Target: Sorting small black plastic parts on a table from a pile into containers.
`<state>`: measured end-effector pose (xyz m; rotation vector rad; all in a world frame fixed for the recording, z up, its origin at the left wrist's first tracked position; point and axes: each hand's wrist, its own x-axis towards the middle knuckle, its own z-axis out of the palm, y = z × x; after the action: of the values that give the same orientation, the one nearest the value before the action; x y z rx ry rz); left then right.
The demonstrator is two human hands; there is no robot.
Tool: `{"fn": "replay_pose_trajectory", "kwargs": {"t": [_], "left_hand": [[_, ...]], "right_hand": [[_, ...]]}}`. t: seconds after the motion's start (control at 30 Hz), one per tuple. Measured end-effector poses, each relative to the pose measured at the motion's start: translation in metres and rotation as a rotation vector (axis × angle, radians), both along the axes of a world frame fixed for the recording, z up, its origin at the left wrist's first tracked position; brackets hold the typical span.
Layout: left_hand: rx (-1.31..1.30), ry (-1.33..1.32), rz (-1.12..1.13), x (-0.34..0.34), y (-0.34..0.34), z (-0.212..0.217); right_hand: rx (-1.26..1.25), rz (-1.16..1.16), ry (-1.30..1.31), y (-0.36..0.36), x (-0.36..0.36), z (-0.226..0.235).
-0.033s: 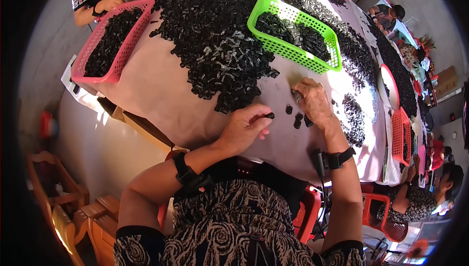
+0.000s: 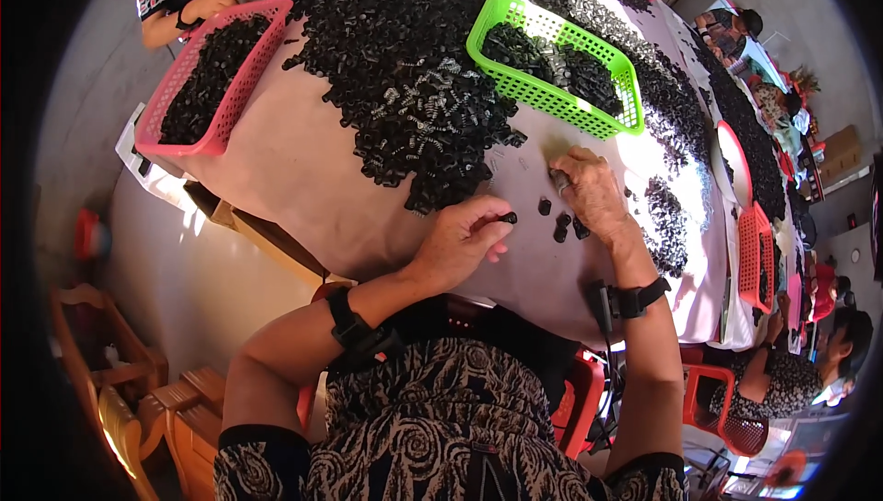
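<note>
My left hand (image 2: 466, 236) is closed in a pinch, with a small black plastic piece (image 2: 508, 218) between thumb and forefinger. To its right, my right hand (image 2: 593, 193) is low over the cloth, fingers curled together. Something greyish shows at its fingertips, too small to make out. Several loose black pieces (image 2: 561, 225) lie between the hands. Thin metal springs (image 2: 523, 163) rest on the cloth just beyond. Past my left hand spreads a large heap of black pieces (image 2: 395, 69), with more springs (image 2: 432, 101) scattered on top.
A green basket (image 2: 552, 107) of black pieces stands beyond my right hand. One pink basket (image 2: 221, 128) is at the left, near another person's hand (image 2: 213, 2). A red basket (image 2: 756, 257) is on the right. Wooden chairs (image 2: 110, 377) stand at lower left; another person (image 2: 782, 377) sits at the right.
</note>
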<state>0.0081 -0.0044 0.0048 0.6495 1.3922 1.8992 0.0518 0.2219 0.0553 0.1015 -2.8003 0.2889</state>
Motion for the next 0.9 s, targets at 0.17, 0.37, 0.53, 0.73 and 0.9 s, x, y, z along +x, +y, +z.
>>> {"fn": "replay_pose_trajectory", "kwargs": {"t": [0.17,0.37,0.53,0.73,0.9], "left_hand": [[0.012,-0.016,0.003,0.0,0.002,-0.001],[0.012,0.019,0.008,0.0,0.0,0.0],[0.03,0.065,-0.002,0.001,0.0,-0.001],[0.036,0.069,0.014,0.003,-0.001,0.001],[0.015,0.091,0.023,0.004,-0.001,0.001]], "right_hand": [[-0.149,-0.103,0.004,-0.002,0.007,-0.006],[-0.83,-0.087,0.018,-0.057,0.029,-0.002],[-0.88,-0.093,0.025,-0.071,0.036,-0.005],[-0.702,-0.088,0.008,-0.075,0.04,0.003],[-0.709,-0.067,0.017,-0.076,0.04,-0.001]]}}
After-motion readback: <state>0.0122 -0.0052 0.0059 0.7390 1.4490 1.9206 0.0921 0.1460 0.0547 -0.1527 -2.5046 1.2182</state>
